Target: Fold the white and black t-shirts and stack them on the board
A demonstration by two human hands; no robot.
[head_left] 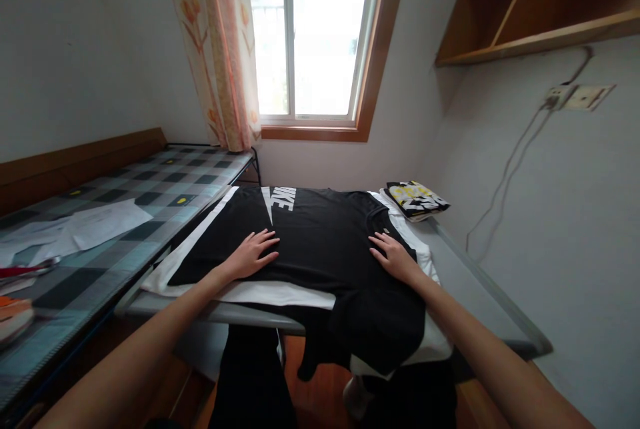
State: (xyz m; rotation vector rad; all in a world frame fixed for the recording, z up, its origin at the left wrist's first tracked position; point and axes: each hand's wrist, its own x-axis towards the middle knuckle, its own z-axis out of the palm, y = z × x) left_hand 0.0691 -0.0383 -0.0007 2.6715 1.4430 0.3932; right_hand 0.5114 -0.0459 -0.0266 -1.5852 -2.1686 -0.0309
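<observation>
1. At the near edge of a gray-rimmed table (220, 312), the black sleeve (380, 329) of a Nike T-shirt (320, 236) hangs over the side above a reddish-brown floor (313, 392).
2. A person's two bare hands rest palm down on the shirt, grasping nothing. The left hand (253, 254), fingers spread, lies just below the white logo (284, 198); the right hand (394, 256), fingers extended, lies near the collar.
3. The black T-shirt is spread across the table, its collar toward the right, on top of a white garment (280, 294) that shows along its near, left and right sides.
4. At left, white papers (95, 226) lie on a bed with a checked sheet (185, 169).
5. At the table's far right corner sits a folded black, white and yellow printed cloth (416, 199).
6. On the right wall, cords (515, 162) run from an outlet (557, 96) beneath a wooden shelf (540, 36).
7. Beyond, a tulip-print curtain (220, 49) hangs beside a bright, wood-framed window (325, 36).
</observation>
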